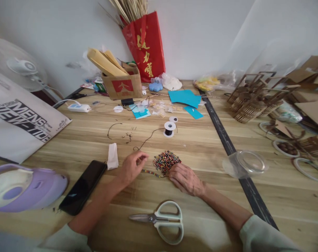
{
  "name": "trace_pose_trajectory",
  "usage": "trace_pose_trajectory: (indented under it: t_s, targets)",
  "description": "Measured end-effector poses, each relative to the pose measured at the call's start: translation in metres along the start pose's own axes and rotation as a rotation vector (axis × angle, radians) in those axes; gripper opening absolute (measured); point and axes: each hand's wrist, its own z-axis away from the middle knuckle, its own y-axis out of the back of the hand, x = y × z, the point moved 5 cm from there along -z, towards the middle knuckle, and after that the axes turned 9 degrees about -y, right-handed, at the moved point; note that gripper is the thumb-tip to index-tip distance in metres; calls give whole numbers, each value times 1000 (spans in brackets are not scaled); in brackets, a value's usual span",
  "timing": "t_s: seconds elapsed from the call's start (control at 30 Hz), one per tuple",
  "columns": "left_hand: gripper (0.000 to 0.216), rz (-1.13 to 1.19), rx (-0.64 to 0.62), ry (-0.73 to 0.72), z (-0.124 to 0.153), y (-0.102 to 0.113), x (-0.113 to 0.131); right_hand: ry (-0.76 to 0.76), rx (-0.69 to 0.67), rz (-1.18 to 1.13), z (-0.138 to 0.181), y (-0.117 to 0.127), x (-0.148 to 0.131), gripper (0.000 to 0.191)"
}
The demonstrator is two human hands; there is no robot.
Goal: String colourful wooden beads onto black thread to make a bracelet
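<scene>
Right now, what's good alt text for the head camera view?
A person's right hand is at the edge of a heap of multicoloured beads, the left hand beside a beaded strand, on a wooden table. Scissors lie on the near side; a spool of black cord stands beyond.

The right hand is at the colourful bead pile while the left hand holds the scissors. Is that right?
Not quite: the head view shows the scissors lying on the table, apart from the left hand. The right hand is indeed at the colourful bead pile.
</scene>
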Motion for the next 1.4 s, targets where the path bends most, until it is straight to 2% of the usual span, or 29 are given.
trace_pose_trajectory:
  t_s: [0.1, 0.2, 0.3, 0.43, 0.63, 0.77, 0.87, 1.0, 1.1, 1.23, 1.4]
  targets:
    - [12, -198, 56, 41, -14, 20, -26, 8, -13, 11, -1, 0, -1, 11]
    - [23, -421, 22, 15, -25, 25, -39, 6, -18, 5, -2, 1, -2, 12]
    - [22, -560, -61, -3, -32, 20, -46, 11, -15, -3, -2, 1, -2, 12]
    - [18, -577, -151, -25, -36, 16, -52, 10, -2, -12, -1, 0, -1, 11]
    - [17, -553, -106, -56, -34, 26, -42, -15, -32, -26, -1, -1, 0, 12]
    - [12, -313, 25, -52, -26, 35, -33, -39, -33, -88, -2, 1, -2, 12]
    - [10, -16, 103, -44, -21, 39, -27, -51, -41, -123, -3, 1, -5, 13]
    - [16, 461, 134, 90, -21, 36, -24, -128, -62, -219, -7, 1, -8, 12]
    - [21, 707, 98, 123, -23, 27, -19, -178, -76, -339, -18, 4, -9, 11]
    - [29, 873, 27, 135, -24, 13, -15, -164, -55, -387, -43, 13, -16, 10]
    - [38, 1017, -173, 148, -21, -12, -6, -177, -86, -358, -74, 12, -22, 11]
